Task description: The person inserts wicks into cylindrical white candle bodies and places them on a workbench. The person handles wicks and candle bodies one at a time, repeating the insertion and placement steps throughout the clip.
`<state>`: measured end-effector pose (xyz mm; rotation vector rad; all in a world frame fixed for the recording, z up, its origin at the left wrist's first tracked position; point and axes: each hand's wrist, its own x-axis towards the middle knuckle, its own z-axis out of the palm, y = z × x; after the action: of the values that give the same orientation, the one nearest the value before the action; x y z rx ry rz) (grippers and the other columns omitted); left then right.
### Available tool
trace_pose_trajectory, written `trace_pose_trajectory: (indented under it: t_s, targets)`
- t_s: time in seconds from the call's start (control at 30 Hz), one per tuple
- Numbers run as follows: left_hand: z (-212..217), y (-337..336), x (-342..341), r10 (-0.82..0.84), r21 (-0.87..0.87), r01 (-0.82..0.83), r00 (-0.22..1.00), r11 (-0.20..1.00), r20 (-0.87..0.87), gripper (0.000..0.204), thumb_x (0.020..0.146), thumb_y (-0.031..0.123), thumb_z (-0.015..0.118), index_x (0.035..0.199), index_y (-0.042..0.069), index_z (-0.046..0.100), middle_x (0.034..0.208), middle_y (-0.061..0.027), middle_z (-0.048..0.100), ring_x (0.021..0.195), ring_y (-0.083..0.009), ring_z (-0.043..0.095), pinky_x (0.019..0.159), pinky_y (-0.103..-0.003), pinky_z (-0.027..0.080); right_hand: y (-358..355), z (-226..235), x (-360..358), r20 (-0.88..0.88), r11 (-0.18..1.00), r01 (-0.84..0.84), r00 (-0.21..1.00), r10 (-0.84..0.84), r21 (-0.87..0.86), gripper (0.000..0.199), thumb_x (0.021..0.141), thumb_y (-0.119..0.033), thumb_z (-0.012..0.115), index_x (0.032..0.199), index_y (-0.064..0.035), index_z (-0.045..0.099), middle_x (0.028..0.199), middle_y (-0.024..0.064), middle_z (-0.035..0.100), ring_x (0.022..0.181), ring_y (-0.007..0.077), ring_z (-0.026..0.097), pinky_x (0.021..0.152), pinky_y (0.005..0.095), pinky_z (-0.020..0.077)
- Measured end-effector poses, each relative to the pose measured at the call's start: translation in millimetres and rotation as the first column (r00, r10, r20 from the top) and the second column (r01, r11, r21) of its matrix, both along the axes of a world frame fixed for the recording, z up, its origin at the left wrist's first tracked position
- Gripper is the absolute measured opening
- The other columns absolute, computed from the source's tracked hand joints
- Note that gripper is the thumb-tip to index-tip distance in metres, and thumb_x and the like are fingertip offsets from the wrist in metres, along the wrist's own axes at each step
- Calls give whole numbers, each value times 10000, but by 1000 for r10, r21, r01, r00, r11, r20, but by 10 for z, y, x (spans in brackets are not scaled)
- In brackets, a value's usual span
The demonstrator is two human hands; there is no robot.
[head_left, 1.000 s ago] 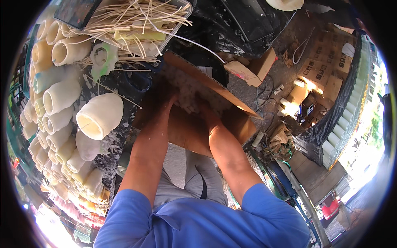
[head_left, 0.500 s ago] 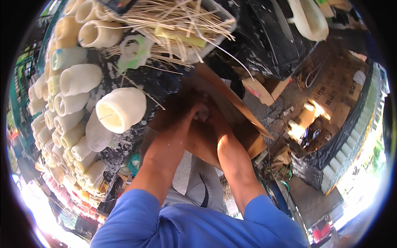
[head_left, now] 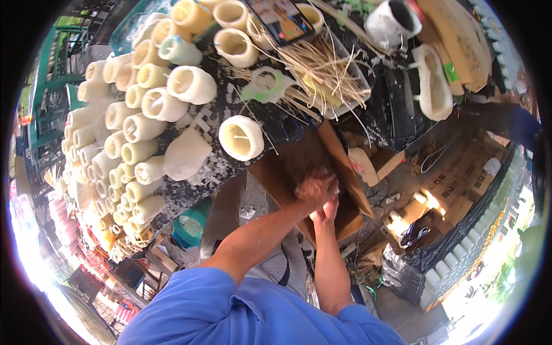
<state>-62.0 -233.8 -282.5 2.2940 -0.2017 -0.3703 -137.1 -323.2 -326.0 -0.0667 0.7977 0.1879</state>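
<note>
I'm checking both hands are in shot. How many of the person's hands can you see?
2. The left hand and the right hand are pressed together over the open cardboard box, just below the table edge.

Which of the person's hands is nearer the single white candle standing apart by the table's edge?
Left. The left hand lies just below-right of the candle; the right hand sits lower.

Both bare forearms rise from the lower edge out of blue sleeves and converge in the middle. The left hand [head_left: 315, 187] lies on top, fingers curled and blurred, pressed against the right hand [head_left: 328, 210], which sits just beneath it with fingers pointing upward. What, if anything, they clasp is hidden.
</note>
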Motion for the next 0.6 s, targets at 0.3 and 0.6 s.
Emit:
trace_pose_trajectory:
  t_s: [0.3, 0.6]
  targets:
    - [2024, 489, 475, 186, -230, -113, 929, 966, 322, 352, 875, 245, 823, 1206, 127, 809, 1297, -185, 622, 1274, -463, 559, 1053, -593, 514, 382, 2151, 720, 317, 961, -88, 933, 172, -263, 592, 1149, -535, 421, 1590, -152, 518, 1615, 107, 538, 1485, 326, 529, 1244, 529, 429]
    - [2786, 1271, 1811, 497, -315, -395, 774, 863, 393, 327, 949, 303, 767, 1194, 92, 817, 1364, -281, 624, 1316, -464, 547, 1118, -533, 476, 1038, 2858, 2537, 491, 917, -399, 796, 353, -13, 505, 1152, -435, 474, 1509, -94, 580, 1501, 122, 643, 1363, 290, 646, 1155, 497, 536]
